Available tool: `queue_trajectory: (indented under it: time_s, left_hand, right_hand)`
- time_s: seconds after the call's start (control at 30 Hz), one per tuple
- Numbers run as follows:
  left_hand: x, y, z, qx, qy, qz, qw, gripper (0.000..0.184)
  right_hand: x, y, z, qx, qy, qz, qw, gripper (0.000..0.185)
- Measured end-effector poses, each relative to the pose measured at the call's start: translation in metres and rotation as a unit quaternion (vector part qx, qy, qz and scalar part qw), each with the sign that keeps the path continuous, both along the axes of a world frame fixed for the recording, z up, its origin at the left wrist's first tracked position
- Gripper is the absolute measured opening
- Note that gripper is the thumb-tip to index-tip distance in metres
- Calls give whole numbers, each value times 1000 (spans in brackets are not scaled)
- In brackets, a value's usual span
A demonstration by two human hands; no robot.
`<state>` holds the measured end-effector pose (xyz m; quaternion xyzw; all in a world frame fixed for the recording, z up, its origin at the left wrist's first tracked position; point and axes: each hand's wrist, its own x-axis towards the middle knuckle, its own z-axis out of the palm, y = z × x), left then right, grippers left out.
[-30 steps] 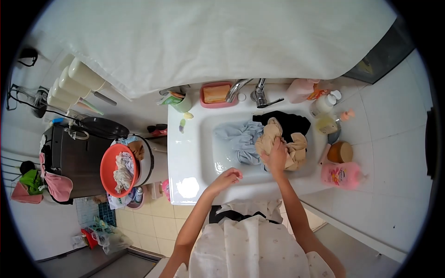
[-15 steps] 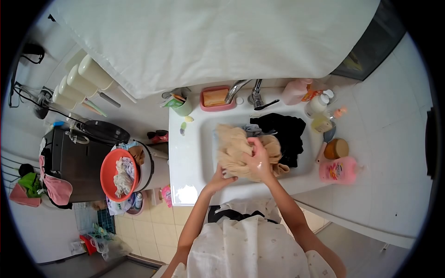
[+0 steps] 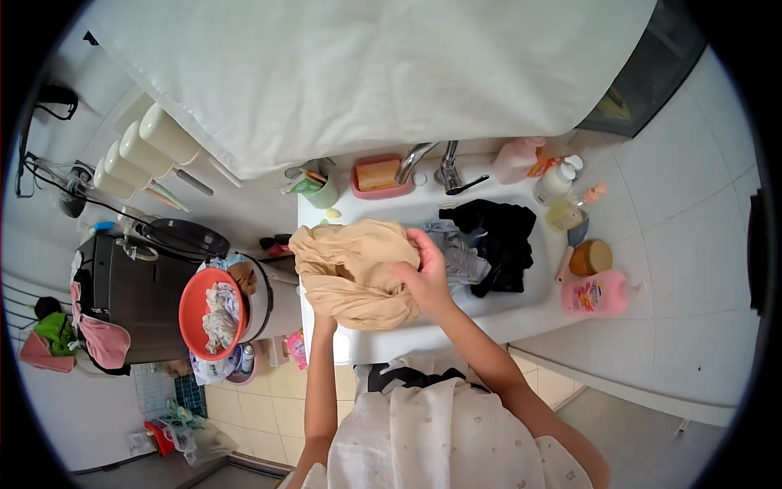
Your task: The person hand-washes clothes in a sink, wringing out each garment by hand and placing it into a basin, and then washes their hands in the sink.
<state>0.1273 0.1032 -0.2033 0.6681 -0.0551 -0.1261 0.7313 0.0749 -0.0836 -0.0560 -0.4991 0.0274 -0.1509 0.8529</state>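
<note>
Bunching in a loose, ring-like heap, the tan cloth [image 3: 350, 297] shows deep, soft folds that curve around a shadowed hollow near its middle. Its surface is plain, paler on the raised folds and browner in the creases, and its lower edge bulges in a thick, rounded roll. It is held up over the left part of the white sink [image 3: 375, 349], covering that side of the basin from view.

The right hand [image 3: 428, 277] has hold of the cloth's right side, thumb pressed on the near folds and fingers curled over the edge, with only a small gap between them. The left forearm [image 3: 322, 383] rises to the cloth's lower left; the hand there is hidden beneath the fabric, so I cannot tell how its fingers stand.

The cloth's left side reaches about to the sink's left edge. Above it, the green cup [image 3: 324, 194] and the pink soap dish [image 3: 383, 191] stand near, leaving a narrow strip of ledge. Right of the hand, the grey-blue cloth [image 3: 463, 262] and the black cloth [image 3: 505, 240] lie in the basin. Bare white rim runs along the front, and more shows between the black cloth and the pink bottle [image 3: 595, 293].
</note>
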Motion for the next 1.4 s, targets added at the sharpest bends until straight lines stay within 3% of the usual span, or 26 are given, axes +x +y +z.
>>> queue_trajectory:
  time_s: [0.07, 0.2, 0.23, 0.3, 0.33, 0.4, 0.43, 0.47, 0.5, 0.53, 0.6, 0.63, 0.67, 0.73, 0.77, 0.8, 0.83, 0.9, 0.93, 1.07, 1.17, 1.23, 1.4]
  left_hand:
    - [10, 0, 10, -73, 49, 10, 996, 44]
    - [13, -12, 3, 55, -19, -49, 997, 40]
    - [10, -20, -1, 56, -33, -15, 998, 40]
    - [6, -29, -12, 61, -31, -24, 997, 39]
    - [3, -35, -9, 66, -30, -36, 997, 39]
    - [2, -41, -8, 92, -28, -60, 994, 37]
    - [4, -42, -17, 114, -1, -132, 985, 38]
    - [5, -44, -30, 135, 27, -203, 969, 38]
    - [7, -44, -78, 214, -49, -201, 955, 33]
    - [5, -51, -67, 216, -48, -200, 954, 33]
    - [0, -66, -42, 268, -46, -279, 921, 27]
    - [1, -70, -38, 355, -64, -306, 881, 28]
    - [1, -73, -38, 355, -64, -308, 880, 28]
    - [-1, -78, -40, 370, -144, -305, 866, 32]
    - [-3, -80, -38, 368, -146, -308, 865, 32]
    - [-7, -82, -26, 448, -258, -262, 815, 34]
    - [-10, -83, -20, 518, -363, -209, 746, 36]
    - [-12, -83, -37, 547, -379, -202, 719, 38]
    - [-13, -83, -47, 577, -392, -193, 690, 40]
    - [-4, -94, -69, 594, -353, -215, 690, 45]
    - [5, -108, -68, 636, -339, -220, 658, 43]
    - [16, -117, -69, 640, -261, -257, 676, 46]
    - [38, -134, -90, 606, -192, -247, 731, 49]
  right_hand:
    - [3, -6, -36, -24, 28, -43, 998, 37]
    - [-11, -27, -112, -86, 111, -63, 988, 38]
    - [-17, -35, -124, -87, 112, -62, 988, 38]
    - [-27, -50, -142, -207, 222, -21, 952, 41]
    - [-29, -54, -150, -207, 223, -21, 952, 41]
    - [-31, -60, -161, -435, 163, -116, 878, 45]
    - [-28, -56, -148, -434, 165, -117, 878, 45]
    - [-26, -51, -134, -359, 137, -151, 911, 47]
    - [-22, -48, -121, -280, 107, -183, 936, 50]
    - [-16, -52, -116, -278, 107, -182, 937, 50]
    - [-5, -62, -111, -584, 129, -116, 793, 55]
    - [-2, -63, -122, -647, 165, -54, 743, 56]
    - [1, -61, -137, -646, 166, -55, 743, 56]
    - [0, -53, -157, -691, 213, 43, 689, 53]
    - [-6, -46, -162, -711, 208, 11, 672, 45]
    - [-10, -41, -173, -710, 210, 9, 672, 45]
    - [-11, -38, -194, -752, 191, -49, 629, 43]
    - [-10, -32, -206, -800, 184, -104, 561, 41]
    - [-10, -33, -211, -800, 185, -103, 561, 41]
    - [5, -39, -237, -806, 194, -80, 553, 41]
    - [14, -48, -254, -824, 182, -74, 531, 39]
    - [25, -56, -257, -811, 190, -56, 551, 38]
    - [49, -72, -283, -812, 188, -76, 547, 36]
